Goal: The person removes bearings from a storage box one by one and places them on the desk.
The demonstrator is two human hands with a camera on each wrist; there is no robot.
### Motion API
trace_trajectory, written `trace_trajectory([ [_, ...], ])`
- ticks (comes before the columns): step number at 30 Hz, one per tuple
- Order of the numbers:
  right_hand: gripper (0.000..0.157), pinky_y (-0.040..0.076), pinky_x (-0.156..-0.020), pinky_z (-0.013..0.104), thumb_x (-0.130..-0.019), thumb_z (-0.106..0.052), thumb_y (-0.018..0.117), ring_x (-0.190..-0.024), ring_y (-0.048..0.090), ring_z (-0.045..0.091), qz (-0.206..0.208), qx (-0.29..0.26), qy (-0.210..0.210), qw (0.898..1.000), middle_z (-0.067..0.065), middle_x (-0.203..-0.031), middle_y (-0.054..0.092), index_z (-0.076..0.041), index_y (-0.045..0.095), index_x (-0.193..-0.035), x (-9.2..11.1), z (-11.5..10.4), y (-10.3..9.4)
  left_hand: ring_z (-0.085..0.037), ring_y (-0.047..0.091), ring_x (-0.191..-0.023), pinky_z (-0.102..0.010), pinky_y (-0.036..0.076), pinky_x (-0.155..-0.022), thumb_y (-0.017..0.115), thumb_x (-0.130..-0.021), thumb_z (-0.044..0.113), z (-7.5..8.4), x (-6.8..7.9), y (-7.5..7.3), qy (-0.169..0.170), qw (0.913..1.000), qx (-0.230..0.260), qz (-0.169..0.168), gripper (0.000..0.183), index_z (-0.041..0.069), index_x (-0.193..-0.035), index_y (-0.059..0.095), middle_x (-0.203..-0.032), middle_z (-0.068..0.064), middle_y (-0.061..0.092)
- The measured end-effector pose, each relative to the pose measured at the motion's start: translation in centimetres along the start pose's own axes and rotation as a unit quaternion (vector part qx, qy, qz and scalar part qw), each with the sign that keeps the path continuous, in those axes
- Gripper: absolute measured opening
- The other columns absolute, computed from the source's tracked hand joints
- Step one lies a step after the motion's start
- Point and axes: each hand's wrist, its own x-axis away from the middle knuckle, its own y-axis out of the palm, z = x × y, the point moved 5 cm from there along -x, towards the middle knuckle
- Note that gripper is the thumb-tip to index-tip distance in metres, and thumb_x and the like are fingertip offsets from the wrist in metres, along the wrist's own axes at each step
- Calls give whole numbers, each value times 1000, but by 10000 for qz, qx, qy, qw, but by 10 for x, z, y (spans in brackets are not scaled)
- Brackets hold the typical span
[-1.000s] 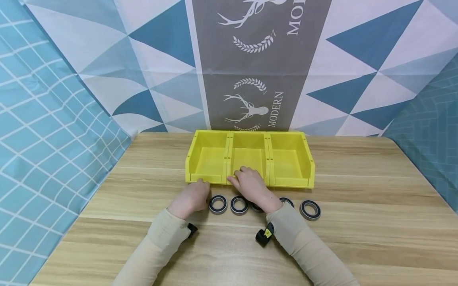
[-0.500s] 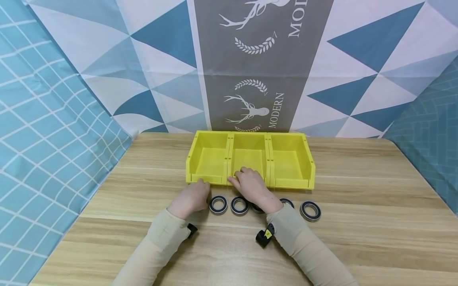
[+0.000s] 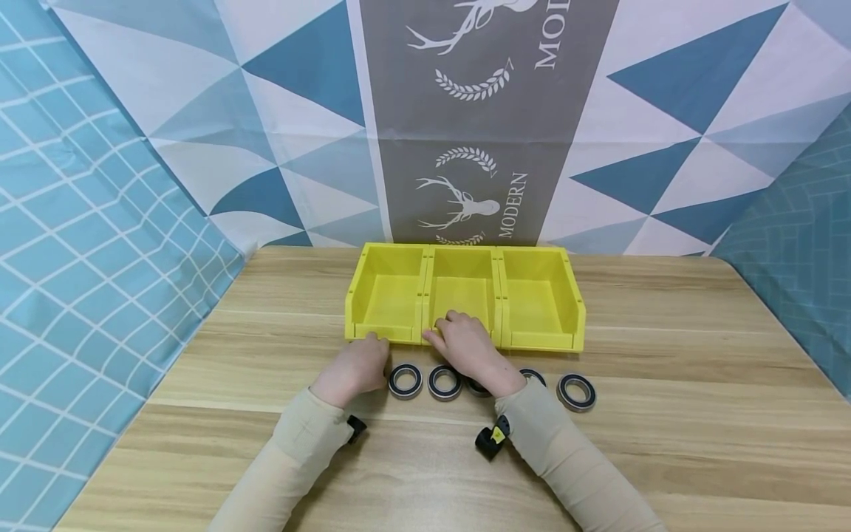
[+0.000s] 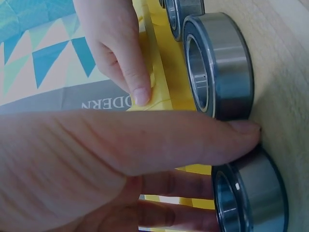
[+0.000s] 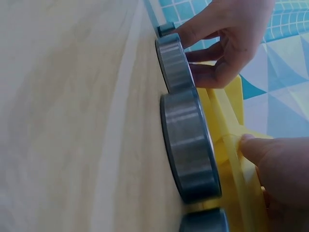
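My left hand [image 3: 355,369] is at the left end of a row of ball bearings. In the left wrist view its thumb presses one side of a bearing [image 4: 263,191] standing low in the picture, and its fingers reach behind that bearing. From the head, this bearing is hidden under the hand. Just right of it lies another bearing [image 3: 393,384], with a further bearing [image 3: 433,386] beside that. My right hand [image 3: 465,346] rests at the front lip of the middle yellow bin [image 3: 462,292]; its thumb touches the rim in the right wrist view, and no bearing is in it.
Two more yellow bins, left [image 3: 392,295] and right [image 3: 535,307], adjoin the middle one. Under the right wrist, a bearing [image 3: 476,387] and a bearing [image 3: 534,373] show partly. The rightmost bearing [image 3: 565,397] lies on the wooden table [image 3: 665,443]. Patterned cloths [image 3: 319,74] hang around the table.
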Motion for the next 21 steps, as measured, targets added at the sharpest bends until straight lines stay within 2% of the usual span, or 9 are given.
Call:
trace_trajectory([
  [7, 39, 46, -70, 39, -92, -39, 48, -81, 56, 25, -258, 32, -86, 9996, 10, -89, 58, -3, 62, -97, 2, 1, 0, -23, 52, -70, -39, 48, -67, 70, -67, 5, -1, 0, -2, 36, 10000, -89, 22, 25, -1, -88, 58, -84, -14, 55],
  [14, 41, 46, -76, 41, -92, -37, 49, -86, 57, 25, -533, -175, -230, 9982, 11, -95, 58, -1, 60, -106, 3, -1, 0, -23, 52, -71, -41, 47, -68, 67, -75, 14, -1, 3, -5, -176, 9995, -177, -190, 20, 1, -87, 58, -80, -11, 56],
  [17, 42, 47, -79, 40, -91, -36, 50, -90, 58, 26, -594, -391, -246, 9972, 12, -99, 59, 0, 58, -111, 3, -2, -2, -22, 53, -69, -41, 47, -66, 64, -80, 18, 1, 4, -7, -195, 9995, -190, -151, 18, 2, -87, 59, -78, -10, 58],
  [21, 41, 47, -82, 37, -91, -34, 52, -92, 58, 24, -584, -654, -245, 9958, 13, -103, 58, 1, 56, -114, 2, -2, -8, -19, 51, -64, -37, 46, -60, 60, -83, 22, 8, 2, -15, -26, 9998, -183, 31, 18, 4, -85, 59, -73, -7, 57],
])
